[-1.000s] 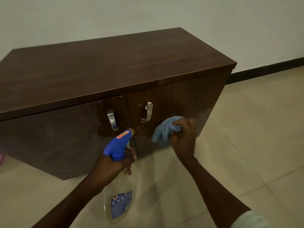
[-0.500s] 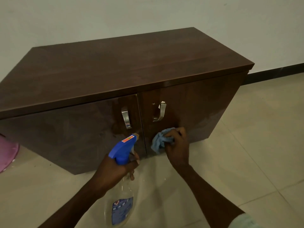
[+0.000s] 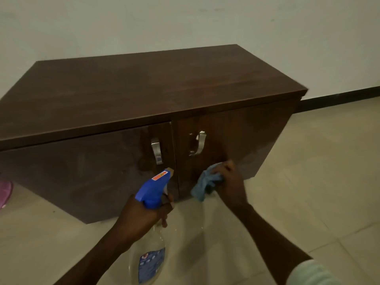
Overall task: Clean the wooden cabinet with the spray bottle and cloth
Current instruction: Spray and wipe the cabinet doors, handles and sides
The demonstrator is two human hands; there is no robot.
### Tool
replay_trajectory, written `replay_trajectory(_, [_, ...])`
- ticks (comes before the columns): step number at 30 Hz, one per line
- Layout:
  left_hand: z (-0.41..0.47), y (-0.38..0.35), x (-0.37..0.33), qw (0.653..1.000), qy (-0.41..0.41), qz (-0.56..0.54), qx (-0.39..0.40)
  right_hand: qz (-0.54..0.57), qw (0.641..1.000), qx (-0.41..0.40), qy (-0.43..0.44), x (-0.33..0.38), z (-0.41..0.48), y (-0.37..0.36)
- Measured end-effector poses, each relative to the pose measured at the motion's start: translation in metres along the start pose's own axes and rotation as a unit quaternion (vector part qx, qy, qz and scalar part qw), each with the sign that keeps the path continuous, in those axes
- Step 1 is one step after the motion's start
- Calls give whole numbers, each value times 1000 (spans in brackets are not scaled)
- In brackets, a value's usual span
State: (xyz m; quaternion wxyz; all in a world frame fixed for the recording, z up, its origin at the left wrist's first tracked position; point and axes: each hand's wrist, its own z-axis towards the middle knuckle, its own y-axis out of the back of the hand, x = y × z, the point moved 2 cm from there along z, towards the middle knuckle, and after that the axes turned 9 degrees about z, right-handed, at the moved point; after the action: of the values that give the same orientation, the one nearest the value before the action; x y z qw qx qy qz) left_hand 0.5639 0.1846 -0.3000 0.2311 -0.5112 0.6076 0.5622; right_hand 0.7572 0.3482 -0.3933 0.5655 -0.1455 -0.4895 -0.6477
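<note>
A dark wooden cabinet (image 3: 144, 87) with two doors and metal handles stands against the wall. My left hand (image 3: 141, 217) grips a clear spray bottle (image 3: 153, 189) by its blue trigger head, nozzle aimed at the gap between the doors. My right hand (image 3: 231, 185) presses a crumpled blue cloth (image 3: 205, 183) against the lower part of the right door (image 3: 232, 145), just below its handle (image 3: 199, 144). The left door (image 3: 82, 167) looks glossy and wet near its handle (image 3: 156, 150).
Beige floor tiles (image 3: 308, 182) spread out in front and to the right. A pink object (image 3: 5, 192) lies on the floor at the far left edge. A dark skirting board (image 3: 339, 97) runs along the pale wall behind.
My right hand slid the cloth down and left across the right door, then slightly back up. The view shifted, so the cabinet sits lower and further right. The bottle stays held.
</note>
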Motion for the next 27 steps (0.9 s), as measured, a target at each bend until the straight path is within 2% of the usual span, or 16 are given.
replay_trajectory(2, [-5, 3, 4, 1000, -10, 2, 9, -21, 998, -61, -13, -17, 5, 33])
replay_trajectory(3, [-6, 4, 6, 1000, -13, 5, 10, -23, 990, -130, -43, -22, 10, 52])
replay_trajectory(6, [-9, 3, 7, 1000, -5, 16, 14, 7, 917, -360, -172, -35, 23, 82])
replay_trajectory(8, [-7, 3, 4, 1000, 1, 23, 15, 44, 883, -416, -213, -23, 24, 62])
replay_trajectory(13, [9, -7, -6, 1000, -6, 20, -12, 151, 906, -324, -227, 29, 2, -9])
replay_trajectory(16, [13, -19, -11, 1000, -21, -1, -2, 112, 895, -379, -208, 24, 20, 36])
replay_trajectory(19, [12, -25, -8, 999, -26, 3, 19, 130, 871, -425, -209, 23, 60, 87])
replay_trajectory(22, [9, -28, -10, 999, -19, 17, 30, 73, 862, -468, -181, 24, 74, 97])
replay_trajectory(25, [11, -27, -14, 1000, -17, 11, 24, 142, 813, -465, -321, -7, 54, 76])
replay_trajectory(27, [12, -24, -14, 1000, -23, 9, 13, 185, 793, -416, -404, -26, 38, 63])
